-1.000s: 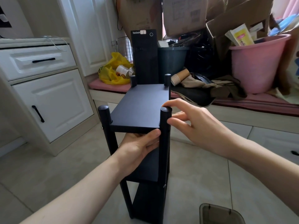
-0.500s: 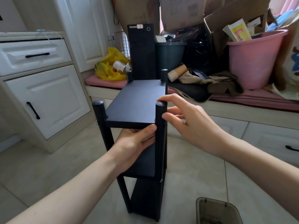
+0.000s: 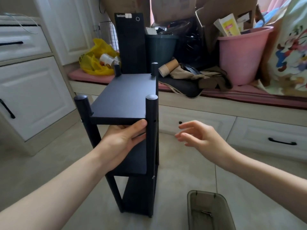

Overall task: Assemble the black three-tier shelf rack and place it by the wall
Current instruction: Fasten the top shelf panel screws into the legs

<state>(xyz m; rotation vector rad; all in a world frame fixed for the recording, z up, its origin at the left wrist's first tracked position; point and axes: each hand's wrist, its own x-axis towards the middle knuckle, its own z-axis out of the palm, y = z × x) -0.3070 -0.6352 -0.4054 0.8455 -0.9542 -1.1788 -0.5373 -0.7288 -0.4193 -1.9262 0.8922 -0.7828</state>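
The rack [image 3: 124, 98] stands upright on the floor [image 3: 182, 171], in front of the low surface [image 3: 249, 97] and to the right of the white cabinet [image 3: 33, 90]. You can count three shelves on it, one above the other, and four posts; the four round post tops rise above the top shelf.

Your left grip [image 3: 121, 143] holds the rack at the near side. The thumb lies against the front edge of the top shelf, just beside the near right post, and the fingers go in under that shelf.

Your right grip [image 3: 201, 136] is released. Its fingers are loose and spread, in the air to the right of the near right post, and it does not touch the rack.

One grey bin [image 3: 209, 211] sits on the floor near the foot of the rack, on the right.

On the surface behind the rack you have one black computer tower [image 3: 131, 45], one yellow bag [image 3: 98, 58], one paper cup [image 3: 167, 68] lying on its side, and one pink bucket [image 3: 240, 57] with papers inside.
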